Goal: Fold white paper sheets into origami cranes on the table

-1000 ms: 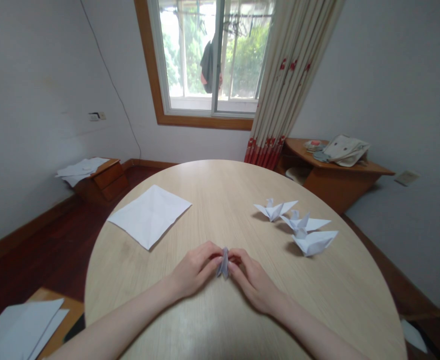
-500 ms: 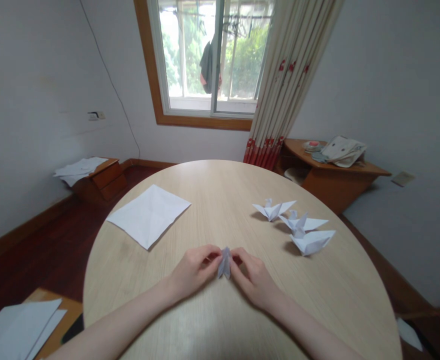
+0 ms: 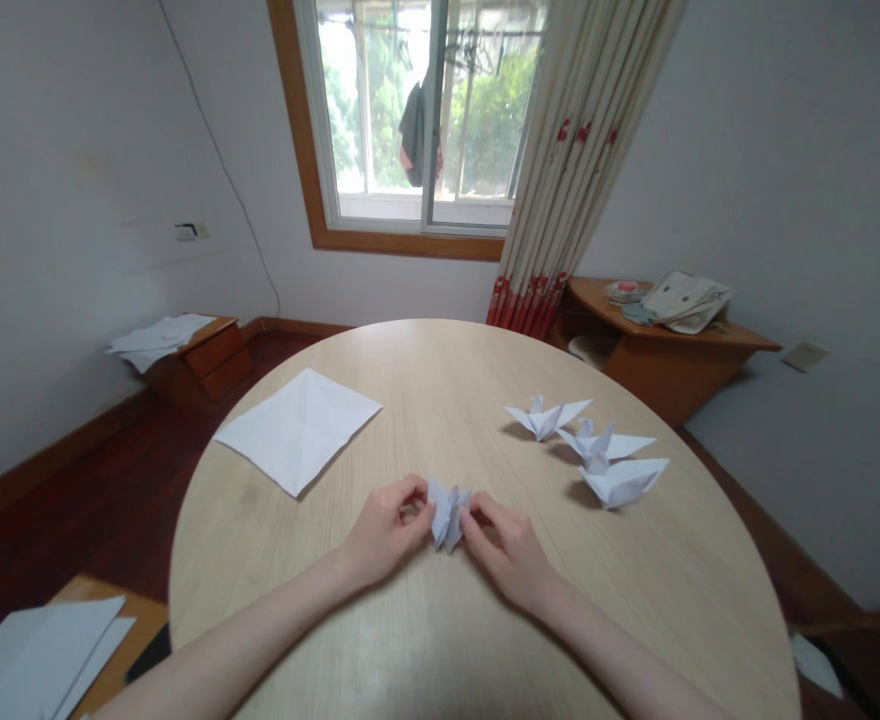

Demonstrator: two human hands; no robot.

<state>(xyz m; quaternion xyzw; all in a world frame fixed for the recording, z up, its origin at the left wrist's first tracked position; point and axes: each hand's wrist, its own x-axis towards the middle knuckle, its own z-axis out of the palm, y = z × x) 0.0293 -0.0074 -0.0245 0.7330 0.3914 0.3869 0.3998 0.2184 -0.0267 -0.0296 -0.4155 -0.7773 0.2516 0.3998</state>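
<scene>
A small folded white paper figure [image 3: 447, 513] is held just above the round wooden table [image 3: 440, 620], near its middle front. My left hand [image 3: 384, 532] pinches its left side with curled fingers. My right hand [image 3: 509, 549] pinches its right side the same way. The figure's flaps are spread apart between the two hands. Three finished white paper cranes [image 3: 591, 449] stand in a row on the table to the right of my hands. A creased, unfolded white paper square [image 3: 299, 428] lies flat on the table to the far left.
White sheets [image 3: 35, 660] lie on a low surface at the lower left. A wooden cabinet [image 3: 200, 358] with papers stands by the left wall. A corner desk [image 3: 665, 345] with a bag sits at the right, beside a curtain and window.
The paper figure, narrow and closed a second ago, has been pulled open sideways by both hands. The hands have risen slightly and moved a little farther from me.
</scene>
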